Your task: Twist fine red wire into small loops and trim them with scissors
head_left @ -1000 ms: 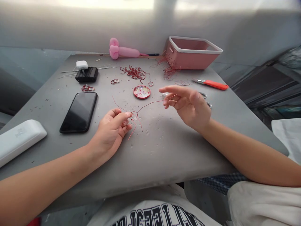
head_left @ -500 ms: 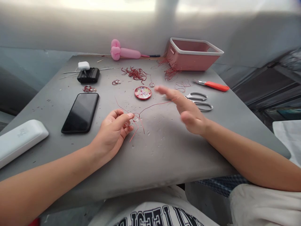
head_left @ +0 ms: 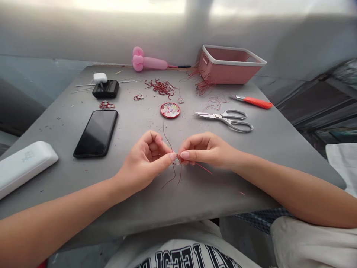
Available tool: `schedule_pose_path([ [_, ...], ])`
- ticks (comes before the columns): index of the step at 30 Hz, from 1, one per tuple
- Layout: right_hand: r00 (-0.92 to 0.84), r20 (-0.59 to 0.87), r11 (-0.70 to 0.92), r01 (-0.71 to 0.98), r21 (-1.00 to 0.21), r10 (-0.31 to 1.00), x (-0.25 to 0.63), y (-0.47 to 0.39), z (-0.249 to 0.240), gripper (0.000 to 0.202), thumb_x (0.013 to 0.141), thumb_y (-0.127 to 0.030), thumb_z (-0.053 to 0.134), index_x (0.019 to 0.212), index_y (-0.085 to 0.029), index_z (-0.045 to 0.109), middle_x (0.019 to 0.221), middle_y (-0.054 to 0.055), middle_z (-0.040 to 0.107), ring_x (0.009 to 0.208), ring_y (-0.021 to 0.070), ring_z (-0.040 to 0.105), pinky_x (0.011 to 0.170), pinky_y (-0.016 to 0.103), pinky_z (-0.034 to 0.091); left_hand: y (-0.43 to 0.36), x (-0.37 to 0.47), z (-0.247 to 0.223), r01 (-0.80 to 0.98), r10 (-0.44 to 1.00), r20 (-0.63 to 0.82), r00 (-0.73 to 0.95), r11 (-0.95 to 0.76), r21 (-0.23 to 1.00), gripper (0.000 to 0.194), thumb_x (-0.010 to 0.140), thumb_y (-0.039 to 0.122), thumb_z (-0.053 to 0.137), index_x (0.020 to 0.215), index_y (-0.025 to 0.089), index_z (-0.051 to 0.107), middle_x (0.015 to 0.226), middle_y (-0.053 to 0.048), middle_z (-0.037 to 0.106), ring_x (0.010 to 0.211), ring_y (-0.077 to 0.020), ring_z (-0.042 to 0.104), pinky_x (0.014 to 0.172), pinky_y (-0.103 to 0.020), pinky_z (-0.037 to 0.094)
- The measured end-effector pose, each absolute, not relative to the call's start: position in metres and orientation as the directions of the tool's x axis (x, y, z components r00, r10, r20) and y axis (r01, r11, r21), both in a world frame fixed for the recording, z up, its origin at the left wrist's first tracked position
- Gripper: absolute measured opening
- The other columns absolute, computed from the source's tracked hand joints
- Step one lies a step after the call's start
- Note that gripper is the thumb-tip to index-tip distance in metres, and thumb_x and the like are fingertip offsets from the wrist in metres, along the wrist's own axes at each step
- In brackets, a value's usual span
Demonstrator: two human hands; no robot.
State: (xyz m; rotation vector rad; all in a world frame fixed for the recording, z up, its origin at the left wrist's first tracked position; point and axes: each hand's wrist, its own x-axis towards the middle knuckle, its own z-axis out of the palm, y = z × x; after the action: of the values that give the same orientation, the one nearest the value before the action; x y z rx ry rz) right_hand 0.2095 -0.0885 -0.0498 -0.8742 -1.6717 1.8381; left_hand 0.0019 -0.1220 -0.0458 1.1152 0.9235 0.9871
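Observation:
A small piece of red cord with clear beads point(head_left: 176, 161) is held between my two hands above the front middle of the table. My left hand point(head_left: 150, 155) pinches it from the left with thumb and forefinger. From the right, my right hand point(head_left: 208, 149) pinches the cord right beside the beads, its fingertips close to those of the left. Loose cord ends hang below, stick out to the right and run up toward a round red dish point(head_left: 170, 110) of pale, many-coloured beads. Fingers partly cover the beads and the cord crossing.
Silver scissors point(head_left: 223, 117) and an orange-red cutter point(head_left: 256, 102) lie right; a phone point(head_left: 96, 134) and white case point(head_left: 30, 163) left. Behind are a black device point(head_left: 105, 89), red thread scraps point(head_left: 161, 88), a pink balloon point(head_left: 153, 63) and a pink basket point(head_left: 228, 72).
My right hand has come down and left from near the scissors and closed on the cord. My left hand has moved right with the beaded piece. The scissors are now fully uncovered.

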Motion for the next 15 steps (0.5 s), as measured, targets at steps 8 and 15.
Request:
schedule_pose_path([
  [8, -0.763, -0.178, -0.270, 0.005, -0.963, 0.622, 0.2094, -0.0850, -0.0565, 0.016, 0.082, -0.029, 0.074, 0.088, -0.014, 0.073, 0.073, 0.000, 0.066, 0.060, 0.0071, 0.057, 0.056, 0.021, 0.048, -0.1236, 0.0011, -0.0471, -0.142, 0.945, 0.045, 0.325, 0.002, 0.990, 0.031, 0.078, 0.012, 0.074, 0.079, 0.023, 0.045, 0.071, 0.003, 0.066, 0.067, -0.0132, 0.067, 0.061, -0.023, 0.051],
  [15, -0.684, -0.212, -0.228, 0.069, -0.971, 0.698, 0.2049, -0.0872, -0.0573, 0.018, 0.071, -0.027, 0.080, 0.081, -0.013, 0.074, 0.064, 0.000, 0.065, 0.055, 0.0069, 0.052, 0.050, 0.019, 0.040, -0.1260, 0.0016, -0.0489, -0.137, 0.940, 0.070, 0.334, -0.026, 0.990, 0.031, 0.080, 0.012, 0.073, 0.079, 0.023, 0.044, 0.072, 0.003, 0.066, 0.067, -0.0115, 0.066, 0.061, -0.022, 0.050],
])
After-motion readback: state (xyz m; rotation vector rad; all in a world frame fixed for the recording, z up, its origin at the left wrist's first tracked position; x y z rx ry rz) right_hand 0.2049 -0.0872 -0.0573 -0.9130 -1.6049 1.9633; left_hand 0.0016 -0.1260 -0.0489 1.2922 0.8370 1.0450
